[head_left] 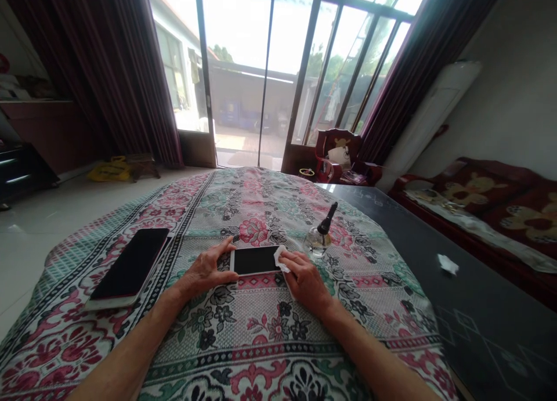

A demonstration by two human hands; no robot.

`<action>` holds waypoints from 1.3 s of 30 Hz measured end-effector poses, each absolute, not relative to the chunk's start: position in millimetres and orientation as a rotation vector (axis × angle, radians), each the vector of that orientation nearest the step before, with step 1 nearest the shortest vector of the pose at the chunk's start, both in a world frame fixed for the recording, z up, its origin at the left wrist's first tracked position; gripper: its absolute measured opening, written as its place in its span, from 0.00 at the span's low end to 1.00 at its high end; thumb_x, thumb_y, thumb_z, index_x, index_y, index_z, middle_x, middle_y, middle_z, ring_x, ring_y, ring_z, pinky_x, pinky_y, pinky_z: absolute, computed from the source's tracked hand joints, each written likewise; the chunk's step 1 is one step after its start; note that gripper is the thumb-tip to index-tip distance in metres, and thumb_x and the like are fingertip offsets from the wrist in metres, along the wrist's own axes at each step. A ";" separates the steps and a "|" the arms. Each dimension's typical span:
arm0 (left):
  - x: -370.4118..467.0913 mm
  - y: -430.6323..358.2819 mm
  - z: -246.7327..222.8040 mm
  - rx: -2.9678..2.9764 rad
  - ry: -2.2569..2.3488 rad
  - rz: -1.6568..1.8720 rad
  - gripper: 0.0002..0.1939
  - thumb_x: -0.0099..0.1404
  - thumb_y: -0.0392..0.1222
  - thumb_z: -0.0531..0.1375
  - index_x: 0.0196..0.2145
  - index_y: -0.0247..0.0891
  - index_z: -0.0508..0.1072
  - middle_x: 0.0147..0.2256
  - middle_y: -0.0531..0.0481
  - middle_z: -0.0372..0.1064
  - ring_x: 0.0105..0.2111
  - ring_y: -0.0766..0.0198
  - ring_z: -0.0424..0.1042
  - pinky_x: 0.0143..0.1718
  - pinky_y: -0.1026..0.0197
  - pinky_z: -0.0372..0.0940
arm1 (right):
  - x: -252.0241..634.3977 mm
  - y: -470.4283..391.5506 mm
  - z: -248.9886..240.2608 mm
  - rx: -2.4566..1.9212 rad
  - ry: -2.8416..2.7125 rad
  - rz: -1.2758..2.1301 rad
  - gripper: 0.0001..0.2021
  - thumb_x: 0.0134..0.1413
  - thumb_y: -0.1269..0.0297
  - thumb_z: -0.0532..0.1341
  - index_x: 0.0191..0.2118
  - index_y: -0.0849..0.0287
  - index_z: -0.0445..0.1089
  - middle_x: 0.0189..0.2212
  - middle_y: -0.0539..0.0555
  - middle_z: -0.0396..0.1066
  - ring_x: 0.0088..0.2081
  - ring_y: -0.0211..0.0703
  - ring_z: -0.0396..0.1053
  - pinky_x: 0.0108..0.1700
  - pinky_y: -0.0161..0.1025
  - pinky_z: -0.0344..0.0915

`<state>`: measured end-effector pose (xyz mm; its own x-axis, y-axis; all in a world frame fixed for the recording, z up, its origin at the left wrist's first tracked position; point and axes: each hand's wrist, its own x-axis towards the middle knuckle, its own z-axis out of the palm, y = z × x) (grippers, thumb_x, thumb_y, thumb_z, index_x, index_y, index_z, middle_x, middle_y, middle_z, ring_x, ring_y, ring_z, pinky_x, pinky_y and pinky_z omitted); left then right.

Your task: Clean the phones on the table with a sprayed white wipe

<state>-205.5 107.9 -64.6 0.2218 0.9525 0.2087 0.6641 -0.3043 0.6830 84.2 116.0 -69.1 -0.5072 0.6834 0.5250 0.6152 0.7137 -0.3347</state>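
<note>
A white-framed smartphone point(256, 261) with a dark screen lies flat on the patterned tablecloth, its long side running left to right. My left hand point(204, 267) grips its left end, thumb at the near corner and fingers at the far one. At the right end, my right hand point(307, 280) presses a crumpled white tissue point(282, 258) against the screen, fingers closed on it. Just beyond that hand stands a small clear bottle point(318, 242) with a black top, some clear liquid inside.
Left of my forearm, a larger black-screened device point(130, 267) rests on something white. A dark table point(413, 244) on the right bears another crumpled tissue point(448, 264). Beyond are a red wooden chair point(335, 140), a sofa point(487, 198) and glass doors point(243, 87).
</note>
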 end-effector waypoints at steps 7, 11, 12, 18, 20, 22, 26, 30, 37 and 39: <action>-205.5 108.3 -64.7 2.072 1.481 0.826 0.44 0.53 0.50 0.64 0.63 0.38 0.52 0.54 0.44 0.66 0.55 0.52 0.62 0.58 0.52 0.54 | 88.6 111.1 -68.5 -0.948 -2.281 0.171 0.14 0.59 0.71 0.54 0.49 0.56 0.70 0.51 0.55 0.70 0.52 0.47 0.66 0.56 0.48 0.60; -205.6 108.6 -62.7 2.078 1.477 0.793 0.44 0.53 0.50 0.64 0.63 0.36 0.52 0.55 0.44 0.65 0.57 0.52 0.60 0.59 0.54 0.53 | 82.3 131.2 -65.0 -0.921 -2.268 0.182 0.13 0.58 0.72 0.54 0.45 0.57 0.72 0.48 0.55 0.71 0.49 0.47 0.68 0.53 0.48 0.63; -205.7 108.8 -62.6 2.078 1.477 0.788 0.44 0.53 0.50 0.64 0.63 0.36 0.52 0.55 0.44 0.65 0.57 0.52 0.60 0.59 0.54 0.53 | 79.9 136.7 -64.6 -0.919 -2.264 0.178 0.13 0.58 0.72 0.54 0.45 0.57 0.72 0.48 0.55 0.72 0.48 0.47 0.68 0.53 0.47 0.63; -206.6 110.2 -65.7 2.078 1.477 0.785 0.44 0.53 0.52 0.64 0.63 0.37 0.52 0.55 0.45 0.64 0.58 0.53 0.59 0.60 0.54 0.53 | 66.8 159.3 -68.6 -0.960 -2.224 0.135 0.13 0.56 0.74 0.55 0.43 0.57 0.73 0.46 0.55 0.73 0.47 0.46 0.69 0.53 0.46 0.63; -206.3 110.2 -65.9 2.076 1.486 0.780 0.44 0.53 0.52 0.64 0.63 0.36 0.51 0.56 0.45 0.63 0.58 0.53 0.58 0.60 0.54 0.52 | 66.4 159.6 -70.3 -0.965 -2.219 0.130 0.13 0.57 0.74 0.55 0.44 0.57 0.73 0.47 0.56 0.73 0.48 0.46 0.69 0.54 0.47 0.62; -205.9 110.1 -65.3 2.069 1.499 0.771 0.45 0.53 0.52 0.64 0.63 0.36 0.52 0.56 0.44 0.63 0.58 0.52 0.58 0.60 0.54 0.52 | 68.9 156.2 -71.1 -0.957 -2.227 0.140 0.14 0.57 0.73 0.55 0.46 0.57 0.72 0.49 0.55 0.71 0.49 0.46 0.68 0.54 0.46 0.62; -206.0 110.2 -64.7 2.060 1.493 0.773 0.45 0.53 0.52 0.64 0.63 0.36 0.52 0.56 0.44 0.63 0.58 0.52 0.59 0.60 0.53 0.52 | 78.6 143.8 -70.5 -0.955 -2.237 0.173 0.15 0.57 0.73 0.55 0.47 0.57 0.72 0.50 0.55 0.70 0.50 0.46 0.68 0.53 0.46 0.64; -206.1 109.4 -64.6 2.059 1.478 0.787 0.45 0.53 0.52 0.64 0.63 0.38 0.51 0.56 0.45 0.63 0.58 0.52 0.59 0.60 0.53 0.52 | 86.1 129.8 -68.4 -0.949 -2.247 0.199 0.15 0.56 0.72 0.55 0.48 0.57 0.72 0.49 0.56 0.71 0.50 0.47 0.67 0.53 0.47 0.64; -204.6 107.5 -62.7 2.052 1.486 0.793 0.44 0.53 0.51 0.64 0.63 0.39 0.52 0.55 0.45 0.65 0.56 0.51 0.61 0.59 0.52 0.54 | 95.4 103.1 -66.4 -0.927 -2.265 0.212 0.15 0.58 0.71 0.54 0.49 0.56 0.70 0.50 0.56 0.70 0.50 0.47 0.67 0.53 0.47 0.64; -204.9 108.2 -63.6 2.051 1.486 0.796 0.44 0.53 0.51 0.64 0.63 0.39 0.51 0.55 0.45 0.65 0.56 0.51 0.62 0.58 0.52 0.54 | 97.3 99.0 -65.3 -0.924 -2.284 0.220 0.16 0.59 0.71 0.54 0.50 0.55 0.69 0.51 0.55 0.69 0.51 0.46 0.66 0.54 0.47 0.63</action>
